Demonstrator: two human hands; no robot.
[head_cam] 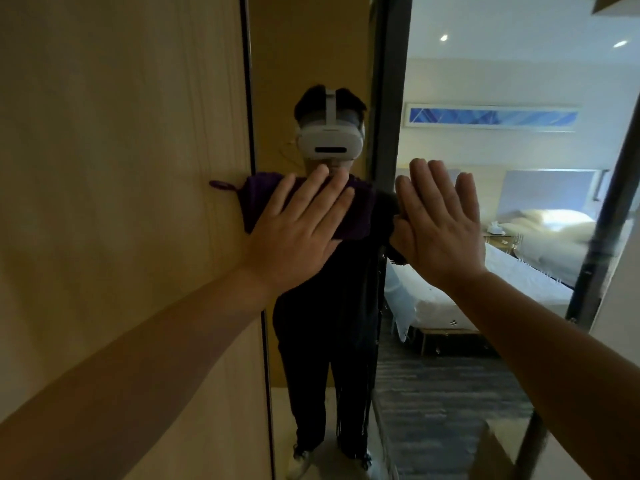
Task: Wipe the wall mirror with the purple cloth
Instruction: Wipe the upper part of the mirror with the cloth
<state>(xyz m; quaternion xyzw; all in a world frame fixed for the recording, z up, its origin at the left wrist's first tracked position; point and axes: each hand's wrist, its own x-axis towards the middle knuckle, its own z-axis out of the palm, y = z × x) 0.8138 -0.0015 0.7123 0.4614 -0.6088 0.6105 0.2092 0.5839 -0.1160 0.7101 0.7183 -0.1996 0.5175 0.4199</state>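
The wall mirror (446, 393) is a tall pane with a thin dark frame, straight in front of me. The purple cloth (260, 199) lies flat on the glass near the mirror's left edge, and its small loop sticks out over the wood. My left hand (298, 230) presses flat on the cloth with its fingers spread, pinning it to the glass. My right hand (440, 226) rests open and flat on the bare glass just right of the cloth, holding nothing. The hand hides much of the cloth.
A light wooden wall panel (121, 150) borders the mirror on the left. The dark right frame edge (604, 237) slants down on the right. The glass reflects a person in dark clothes wearing a white headset, two beds and a carpeted floor.
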